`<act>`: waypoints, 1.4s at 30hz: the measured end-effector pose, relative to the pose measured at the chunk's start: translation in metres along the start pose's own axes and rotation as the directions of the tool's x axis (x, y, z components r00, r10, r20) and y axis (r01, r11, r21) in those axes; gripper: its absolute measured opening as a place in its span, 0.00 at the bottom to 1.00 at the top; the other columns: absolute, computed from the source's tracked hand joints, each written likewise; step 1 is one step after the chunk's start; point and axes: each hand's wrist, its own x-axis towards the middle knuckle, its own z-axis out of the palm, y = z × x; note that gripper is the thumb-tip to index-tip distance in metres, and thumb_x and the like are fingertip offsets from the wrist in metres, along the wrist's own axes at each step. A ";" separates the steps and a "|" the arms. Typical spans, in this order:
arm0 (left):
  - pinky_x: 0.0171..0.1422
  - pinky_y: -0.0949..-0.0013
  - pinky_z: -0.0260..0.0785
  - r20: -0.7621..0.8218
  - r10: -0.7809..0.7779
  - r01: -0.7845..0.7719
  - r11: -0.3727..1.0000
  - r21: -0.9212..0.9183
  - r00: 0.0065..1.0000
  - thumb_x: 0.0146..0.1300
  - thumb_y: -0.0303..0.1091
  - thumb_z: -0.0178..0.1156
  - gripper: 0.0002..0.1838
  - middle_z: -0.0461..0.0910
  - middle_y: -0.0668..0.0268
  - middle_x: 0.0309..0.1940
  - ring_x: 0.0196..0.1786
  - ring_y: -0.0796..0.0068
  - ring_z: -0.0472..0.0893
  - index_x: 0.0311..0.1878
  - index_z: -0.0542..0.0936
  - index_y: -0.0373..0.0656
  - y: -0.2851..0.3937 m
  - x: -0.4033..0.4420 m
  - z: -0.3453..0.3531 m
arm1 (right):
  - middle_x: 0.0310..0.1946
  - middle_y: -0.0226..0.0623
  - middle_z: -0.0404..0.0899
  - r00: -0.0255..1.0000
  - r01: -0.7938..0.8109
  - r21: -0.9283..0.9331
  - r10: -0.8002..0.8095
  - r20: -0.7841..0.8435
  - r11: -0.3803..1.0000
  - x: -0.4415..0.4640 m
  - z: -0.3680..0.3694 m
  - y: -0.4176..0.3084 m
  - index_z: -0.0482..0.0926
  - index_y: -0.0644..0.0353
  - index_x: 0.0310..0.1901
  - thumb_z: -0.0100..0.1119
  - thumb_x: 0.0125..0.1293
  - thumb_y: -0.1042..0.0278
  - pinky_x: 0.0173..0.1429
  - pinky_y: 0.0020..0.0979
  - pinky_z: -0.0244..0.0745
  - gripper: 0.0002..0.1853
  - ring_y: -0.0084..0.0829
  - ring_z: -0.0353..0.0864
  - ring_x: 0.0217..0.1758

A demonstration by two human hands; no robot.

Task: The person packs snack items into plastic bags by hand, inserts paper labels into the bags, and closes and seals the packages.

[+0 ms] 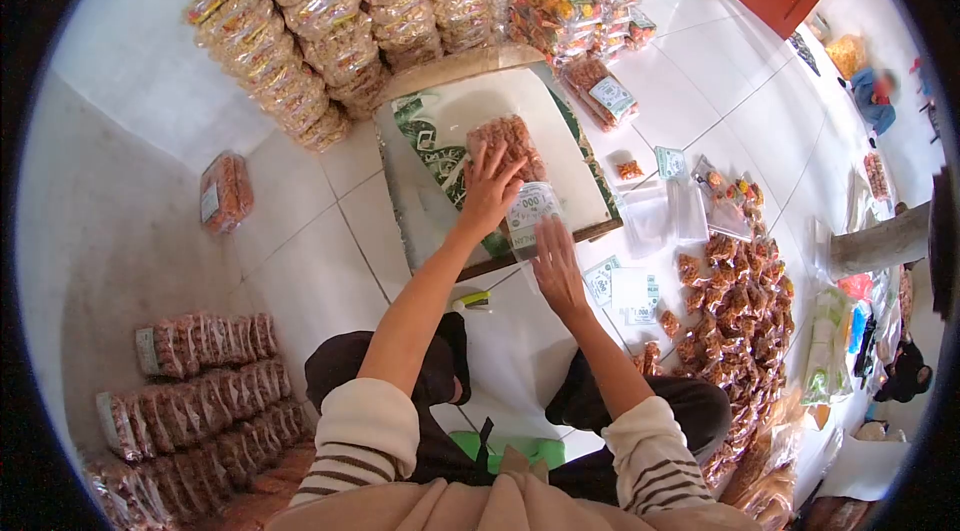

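Observation:
A clear plastic bag of small reddish-brown snack packets (515, 146) lies on a low board (425, 236) in front of me. My left hand (488, 189) rests on the bag's near left side with its fingers spread. A green-and-white printed label (533, 211) shows through the flatter near end of the bag. My right hand (556, 261) is over that near end, by the label. Motion blurs its fingers, so I cannot make out whether they grip the plastic.
Small snack packets (735, 301) are heaped at the right, near loose labels (633, 293) and clear bags (647, 218). Filled bags (215, 401) stand in rows at the left. Tall stacks (320, 21) line the back. A yellow-green tool (474, 300) lies by the board. Another person (875, 106) sits far right.

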 end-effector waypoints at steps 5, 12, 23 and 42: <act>0.65 0.35 0.28 0.138 0.136 -0.155 0.979 0.136 0.981 0.62 0.48 0.46 0.20 0.54 0.71 0.65 0.69 0.66 0.47 0.57 0.68 0.61 0.014 0.003 -0.001 | 0.64 0.46 0.50 0.994 0.106 -0.192 -0.097 0.056 0.976 0.031 0.004 0.012 0.55 0.65 0.61 0.47 0.51 0.78 0.68 0.41 0.46 0.32 0.44 0.47 0.68; 0.68 0.44 0.27 0.101 0.088 -0.081 0.994 -0.069 0.991 0.61 0.46 0.48 0.27 0.52 0.67 0.66 0.69 0.64 0.45 0.63 0.59 0.55 0.005 0.004 -0.004 | 0.64 0.38 0.54 0.959 0.249 -0.033 -0.242 0.146 0.968 0.042 -0.004 0.037 0.60 0.63 0.60 0.42 0.52 0.81 0.69 0.40 0.46 0.29 0.36 0.49 0.68; 0.68 0.48 0.33 0.022 0.015 -0.013 0.996 -0.088 1.000 0.60 0.49 0.50 0.31 0.52 0.66 0.65 0.69 0.64 0.45 0.64 0.57 0.51 -0.003 0.002 -0.007 | 0.64 0.43 0.52 0.948 0.293 -0.128 -0.270 0.168 0.948 0.068 -0.001 0.027 0.56 0.63 0.61 0.46 0.50 0.70 0.70 0.39 0.40 0.33 0.36 0.44 0.70; 0.69 0.48 0.29 0.069 -0.018 0.018 1.000 -0.003 0.997 0.61 0.53 0.46 0.28 0.52 0.69 0.65 0.69 0.62 0.46 0.63 0.60 0.56 -0.013 0.012 -0.002 | 0.65 0.36 0.52 0.911 0.408 -0.283 -0.371 0.178 0.868 0.076 0.014 0.046 0.56 0.55 0.62 0.44 0.54 0.69 0.71 0.38 0.39 0.30 0.33 0.47 0.69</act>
